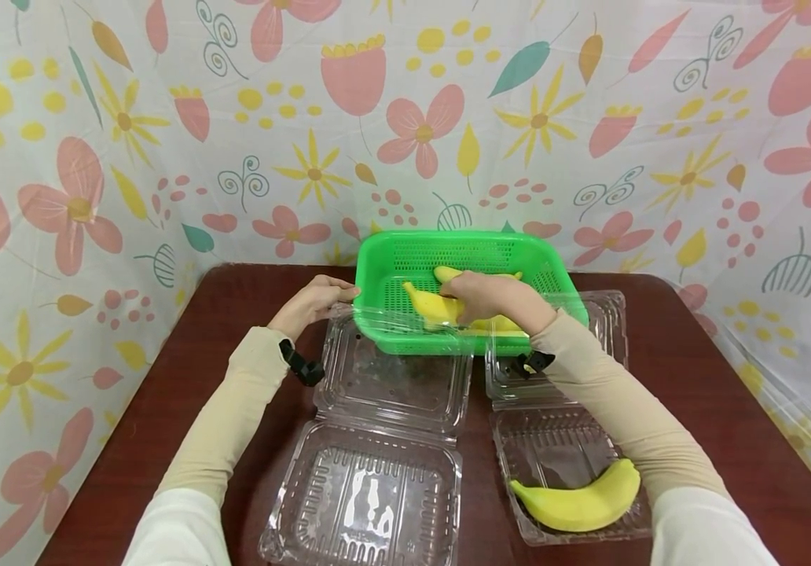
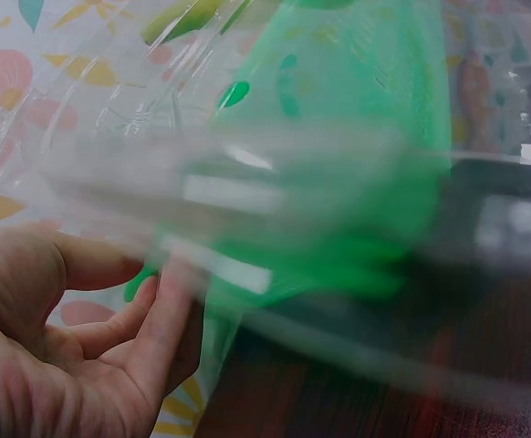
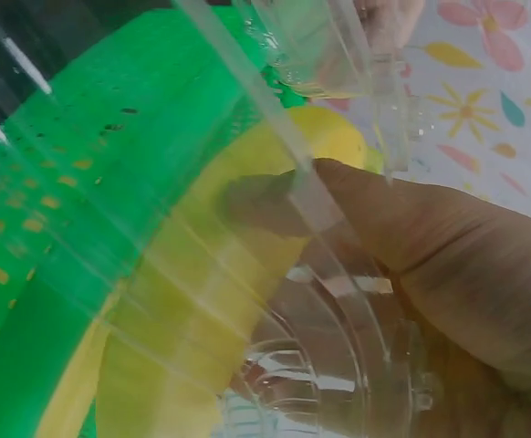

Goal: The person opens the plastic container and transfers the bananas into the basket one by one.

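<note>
A green plastic basket [image 1: 554, 263] with perforated walls holds several bananas. Inside it, my right hand [image 1: 493, 299] grips a yellow banana [image 1: 428, 305], its thumb along the peel in the right wrist view. Another banana [image 1: 445, 273] lies just behind that hand. My left hand [image 1: 315, 303] pinches the basket's left rim between thumb and fingers. Below, a clear hinged container [image 1: 370, 503] stands with its lid raised toward the basket. To its right, a second clear container [image 1: 540, 448] has one banana [image 1: 578, 503] lying in its base.
Both raised lids overlap the basket's front wall in the head view; the left lid [image 1: 398, 377] lies between my forearms. My right forearm passes over the right lid [image 1: 607, 322]. A patterned curtain [image 1: 420, 181] hangs behind the dark wooden table [image 1: 681, 377].
</note>
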`<state>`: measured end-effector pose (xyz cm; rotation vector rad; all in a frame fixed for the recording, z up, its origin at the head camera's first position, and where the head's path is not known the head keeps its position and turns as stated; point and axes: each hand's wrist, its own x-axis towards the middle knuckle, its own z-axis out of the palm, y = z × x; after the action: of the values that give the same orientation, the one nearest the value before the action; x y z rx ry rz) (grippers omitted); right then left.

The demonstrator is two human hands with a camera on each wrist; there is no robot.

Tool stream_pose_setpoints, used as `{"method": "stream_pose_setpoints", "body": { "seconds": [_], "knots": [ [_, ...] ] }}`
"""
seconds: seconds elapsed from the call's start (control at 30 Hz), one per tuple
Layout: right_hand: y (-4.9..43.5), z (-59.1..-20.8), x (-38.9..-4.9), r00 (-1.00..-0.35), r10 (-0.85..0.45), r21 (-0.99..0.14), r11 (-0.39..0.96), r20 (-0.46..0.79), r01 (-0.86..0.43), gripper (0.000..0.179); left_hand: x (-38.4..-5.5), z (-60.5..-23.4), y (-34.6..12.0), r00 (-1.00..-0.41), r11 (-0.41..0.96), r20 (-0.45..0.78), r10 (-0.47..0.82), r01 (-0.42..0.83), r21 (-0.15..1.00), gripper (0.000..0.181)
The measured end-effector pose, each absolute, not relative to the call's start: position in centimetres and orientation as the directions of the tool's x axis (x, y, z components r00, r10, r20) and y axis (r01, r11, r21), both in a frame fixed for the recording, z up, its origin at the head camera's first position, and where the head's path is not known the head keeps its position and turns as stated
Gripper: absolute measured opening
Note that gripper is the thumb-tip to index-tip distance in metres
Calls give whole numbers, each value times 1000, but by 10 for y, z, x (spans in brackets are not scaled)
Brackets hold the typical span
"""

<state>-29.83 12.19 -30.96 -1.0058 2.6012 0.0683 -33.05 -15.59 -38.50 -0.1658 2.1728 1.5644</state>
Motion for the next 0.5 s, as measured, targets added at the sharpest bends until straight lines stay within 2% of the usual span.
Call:
{"method": "stream_pose_setpoints", "body": {
  "seconds": [0.4,0.5],
  "knots": [
    [123,-316,-301,-662,-654,-71,729,-366,-681,21,-330,-384,-155,-886,342,-433,166,-360,868,38],
    [125,-316,-302,-658,-654,-92,732,-373,-675,26,-329,-383,-155,-886,342,-430,175,-355,870,39]
  ]
}}
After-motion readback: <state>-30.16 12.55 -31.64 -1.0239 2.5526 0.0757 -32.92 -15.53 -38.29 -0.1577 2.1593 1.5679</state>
